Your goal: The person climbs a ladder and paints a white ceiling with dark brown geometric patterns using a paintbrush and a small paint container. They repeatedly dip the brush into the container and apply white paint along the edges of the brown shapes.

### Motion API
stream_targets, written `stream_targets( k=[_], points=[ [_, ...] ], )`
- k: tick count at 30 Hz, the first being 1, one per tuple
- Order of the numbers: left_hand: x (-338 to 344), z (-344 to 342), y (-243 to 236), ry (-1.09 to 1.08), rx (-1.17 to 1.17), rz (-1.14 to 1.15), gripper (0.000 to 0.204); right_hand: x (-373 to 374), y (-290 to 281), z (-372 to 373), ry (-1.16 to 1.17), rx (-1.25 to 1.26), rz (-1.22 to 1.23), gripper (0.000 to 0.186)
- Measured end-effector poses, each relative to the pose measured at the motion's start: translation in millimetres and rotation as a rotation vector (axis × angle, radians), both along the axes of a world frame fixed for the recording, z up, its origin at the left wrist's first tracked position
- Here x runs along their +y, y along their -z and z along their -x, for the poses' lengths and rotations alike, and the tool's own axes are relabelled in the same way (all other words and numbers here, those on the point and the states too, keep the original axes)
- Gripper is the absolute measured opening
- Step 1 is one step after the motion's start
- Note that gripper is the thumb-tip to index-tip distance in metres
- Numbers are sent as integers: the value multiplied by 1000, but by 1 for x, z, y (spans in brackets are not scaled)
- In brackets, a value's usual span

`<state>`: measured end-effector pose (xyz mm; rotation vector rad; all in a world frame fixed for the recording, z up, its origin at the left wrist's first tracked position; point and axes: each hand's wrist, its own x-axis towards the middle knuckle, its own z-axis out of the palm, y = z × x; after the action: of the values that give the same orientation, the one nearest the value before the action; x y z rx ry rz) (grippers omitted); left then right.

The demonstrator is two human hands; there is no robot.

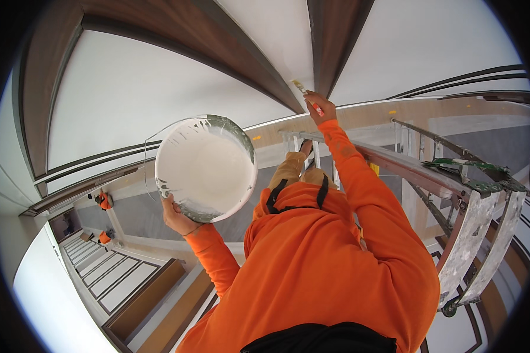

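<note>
My left hand [179,216] grips the lower edge of a white bucket [246,176], its fingers partly hidden behind the rim. Pale paint [209,167] shows inside, and grey-green smears mark the rim. A thin wire handle [145,159] hangs at the bucket's left. Farther out, my right hand [321,108] is closed around a paintbrush [301,88] with a red-marked handle. The bristles are at the white wall strip [282,44] between two dark brown wooden trims [330,41]; whether they touch it I cannot tell.
I stand high on a paint-spattered ladder [406,167], its top splashed with green and white at the right. Another ladder [436,138] stands beyond it. Far below, grey covering [141,215] lies on the floor, and two people in orange [104,200] are at the left.
</note>
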<state>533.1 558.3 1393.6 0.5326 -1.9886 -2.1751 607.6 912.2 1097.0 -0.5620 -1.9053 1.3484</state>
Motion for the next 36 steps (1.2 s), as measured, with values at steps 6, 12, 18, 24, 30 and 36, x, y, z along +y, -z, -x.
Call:
stream_targets(
  k=[6, 12, 18, 24, 30, 36],
  points=[
    [15, -2, -3, -18, -3, -77, 22, 9, -40, -1, -51, 112, -46, 24],
    [21, -6, -4, -60, 43, -146, 18, 21, -98, -12, -54, 151, -139, 21],
    [14, -9, 0, -84, 69, -95, 23, 32, -180, -10, -90, 146, -299, 18],
    [9, -9, 7, -119, 79, -139, 33, 33, -264, 0, -104, 160, -418, 18],
    [3, -15, 18, -121, 70, -131, 36, 24, -303, 4, 9, 298, -482, 19],
    [-5, -16, 32, -152, 73, -135, 36, 17, -272, -4, -61, 216, -391, 18]
  ],
)
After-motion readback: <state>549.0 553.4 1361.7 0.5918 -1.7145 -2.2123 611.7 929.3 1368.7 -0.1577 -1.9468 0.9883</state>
